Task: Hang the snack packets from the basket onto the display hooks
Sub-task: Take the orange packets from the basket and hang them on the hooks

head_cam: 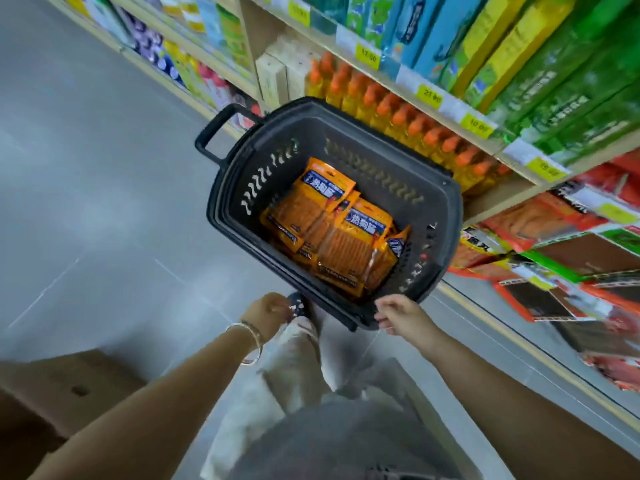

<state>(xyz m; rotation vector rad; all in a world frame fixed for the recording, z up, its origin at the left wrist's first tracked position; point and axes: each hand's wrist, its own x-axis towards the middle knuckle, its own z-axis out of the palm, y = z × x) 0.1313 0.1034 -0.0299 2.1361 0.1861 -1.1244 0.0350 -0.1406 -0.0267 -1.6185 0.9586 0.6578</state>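
A black plastic basket [446,216] stands on the grey floor beside the shelving, its pull handle [216,131] at the far left. Several orange snack packets [341,237] with blue labels lie heaped inside it. My left hand [273,313] hangs just short of the basket's near left corner, fingers loosely curled and holding nothing. My right hand [401,317] hovers at the near rim, fingers loosely curled and empty; I cannot tell if it touches the rim. Red and green packets [554,244] hang in the display at the right; the hooks themselves are blurred.
Shelves along the right hold orange-capped bottles [398,116] and green and yellow boxes [519,50] above yellow price tags. A brown cardboard box [69,386] sits at the lower left. My legs and a shoe [298,303] are below the basket. Open grey floor lies to the left.
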